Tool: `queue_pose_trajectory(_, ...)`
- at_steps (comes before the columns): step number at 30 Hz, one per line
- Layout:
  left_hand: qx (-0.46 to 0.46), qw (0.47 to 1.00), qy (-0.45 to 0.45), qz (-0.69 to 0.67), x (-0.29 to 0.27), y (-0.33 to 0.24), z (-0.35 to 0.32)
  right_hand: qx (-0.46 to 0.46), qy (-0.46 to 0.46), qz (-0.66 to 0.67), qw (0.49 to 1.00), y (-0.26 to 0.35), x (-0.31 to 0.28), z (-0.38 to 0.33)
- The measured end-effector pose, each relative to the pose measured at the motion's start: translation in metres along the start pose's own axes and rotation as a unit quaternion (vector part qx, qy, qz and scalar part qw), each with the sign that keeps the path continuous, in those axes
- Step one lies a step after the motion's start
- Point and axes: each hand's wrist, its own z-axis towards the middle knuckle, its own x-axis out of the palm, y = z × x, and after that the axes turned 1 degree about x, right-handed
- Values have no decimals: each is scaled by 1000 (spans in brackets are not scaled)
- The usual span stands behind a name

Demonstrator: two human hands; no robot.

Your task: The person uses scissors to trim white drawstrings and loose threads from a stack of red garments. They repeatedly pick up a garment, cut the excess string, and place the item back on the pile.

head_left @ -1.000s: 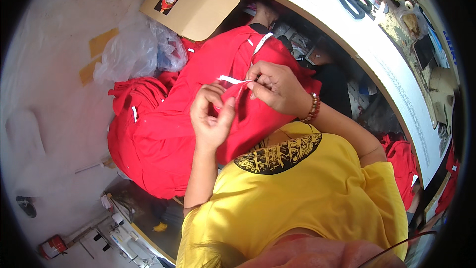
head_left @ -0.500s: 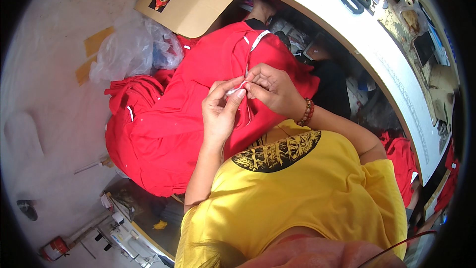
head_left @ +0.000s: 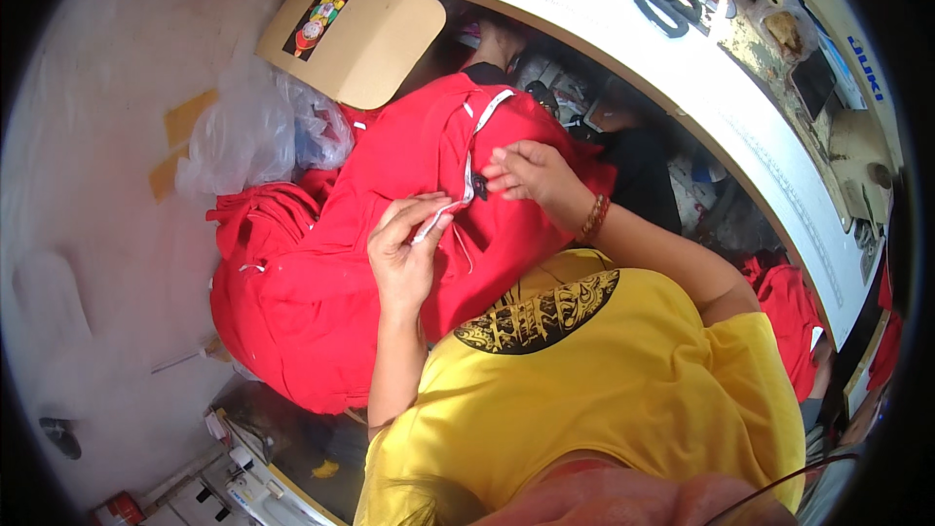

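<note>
A large heap of red fabric (head_left: 292,321) lies across my lap. Over it runs a narrow white marked tape (head_left: 481,120), curving down from the far side to my left hand (head_left: 401,251). That hand is closed, pinching the tape between thumb and fingers. My right hand (head_left: 539,183), with a beaded bracelet at its wrist, is held just right of the tape, its fingers apart and nothing visible in them. Close to its fingertips a small dark patch (head_left: 478,185) shows beside the tape; what it is cannot be made out.
A white table (head_left: 760,146) curves along the right, carrying scissors (head_left: 670,2) and a sewing machine (head_left: 857,156). At the far left are a cardboard flap (head_left: 390,39) and a clear plastic bag (head_left: 239,136). Another machine (head_left: 263,497) stands at lower left.
My hands, together at the tape before, have come apart. The left moved left and nearer with the tape; the right drew off to the right. The dark patch now shows between them.
</note>
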Motion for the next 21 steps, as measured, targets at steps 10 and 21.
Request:
queue_pose_trajectory(10,11,977,88,-194,-21,-24,-20,-248,-23,-194,949,56,44,14)
queue_pose_trajectory(21,67,984,-124,-105,-18,0,-20,-471,128,-337,805,56,73,-22)
